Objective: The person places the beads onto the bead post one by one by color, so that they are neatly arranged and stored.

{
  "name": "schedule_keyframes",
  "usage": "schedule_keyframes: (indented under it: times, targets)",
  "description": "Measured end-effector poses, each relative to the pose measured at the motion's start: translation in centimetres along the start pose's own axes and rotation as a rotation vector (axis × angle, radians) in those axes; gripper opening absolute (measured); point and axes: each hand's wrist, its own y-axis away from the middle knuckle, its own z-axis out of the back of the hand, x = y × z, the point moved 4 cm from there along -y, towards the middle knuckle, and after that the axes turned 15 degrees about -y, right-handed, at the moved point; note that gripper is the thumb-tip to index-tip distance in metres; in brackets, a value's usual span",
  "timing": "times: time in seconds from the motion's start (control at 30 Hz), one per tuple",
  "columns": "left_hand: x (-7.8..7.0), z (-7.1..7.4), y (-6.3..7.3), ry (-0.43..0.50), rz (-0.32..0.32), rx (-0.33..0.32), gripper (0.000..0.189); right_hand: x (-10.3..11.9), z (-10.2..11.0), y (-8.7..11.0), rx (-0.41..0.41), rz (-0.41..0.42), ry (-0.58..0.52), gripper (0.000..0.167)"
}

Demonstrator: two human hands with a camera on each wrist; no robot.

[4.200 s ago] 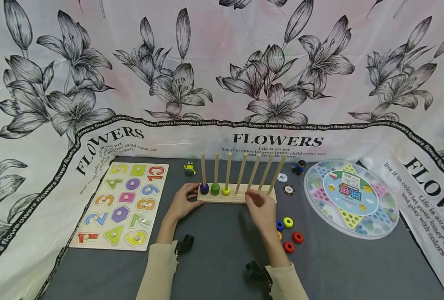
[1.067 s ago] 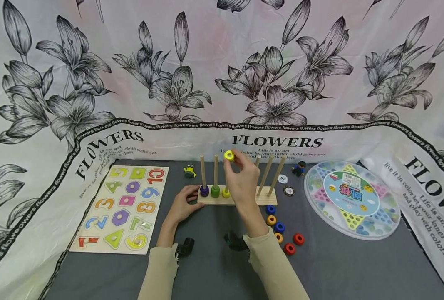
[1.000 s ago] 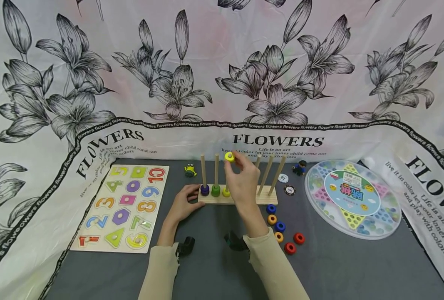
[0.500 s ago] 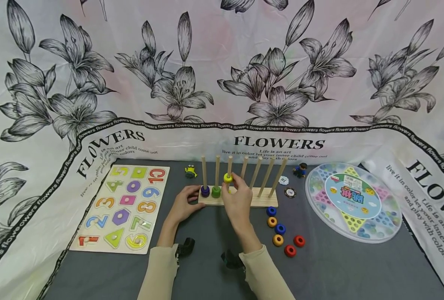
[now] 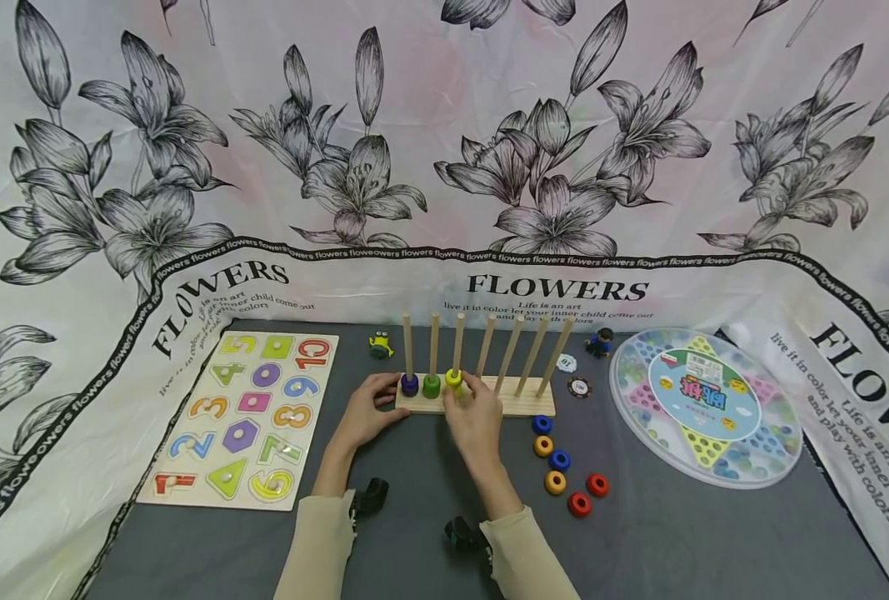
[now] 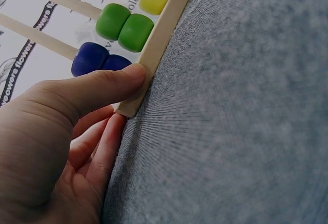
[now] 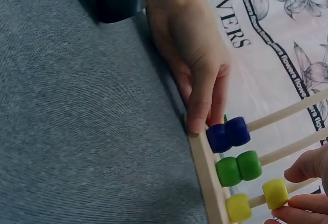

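Note:
A wooden peg rack with a row of upright pegs stands on the grey cloth. My left hand grips its left end, thumb along the front and fingers round the corner. My right hand pinches a yellow bead threaded on the third peg. Below it a second yellow bead sits at the base, with a short gap of bare peg between them. Two dark blue beads are stacked on the first peg and two green beads on the second. The other pegs are bare.
Loose blue, orange and red beads lie right of the rack. A number puzzle board is at the left, a round game box at the right. Two poker chips, a toy figure and a green toy lie behind.
My right hand has gone from the rack's right part to above the third peg with a yellow bead, then brought it down along the peg. My left hand has stayed at the left end.

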Motion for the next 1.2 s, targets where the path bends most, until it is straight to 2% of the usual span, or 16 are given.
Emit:
schedule_keyframes:
  times: [0.37,0.63,0.83,0.97,1.2]
  targets:
    - [-0.1,0.0,-0.4,0.008,-0.017,0.0,0.062,-1.3,0.2,0.2,0.021,-0.051,-0.037,0.032]
    - [0.0,-0.1,-0.1,0.008,-0.003,0.025,0.063,-1.7,2.0,0.3,0.096,-0.131,-0.071,0.031]
    - [0.1,0.1,0.0,0.007,0.003,0.004,0.063,-1.5,5.0,-0.9,0.174,-0.107,-0.037,0.025]
    - [0.0,-0.1,0.0,-0.006,-0.009,0.016,0.063,-1.5,8.1,-1.8,0.261,-0.082,0.034,0.025]
    - [0.1,-0.2,0.0,0.016,-0.017,0.008,0.063,-2.9,12.8,-2.6,0.413,-0.108,0.168,0.025]
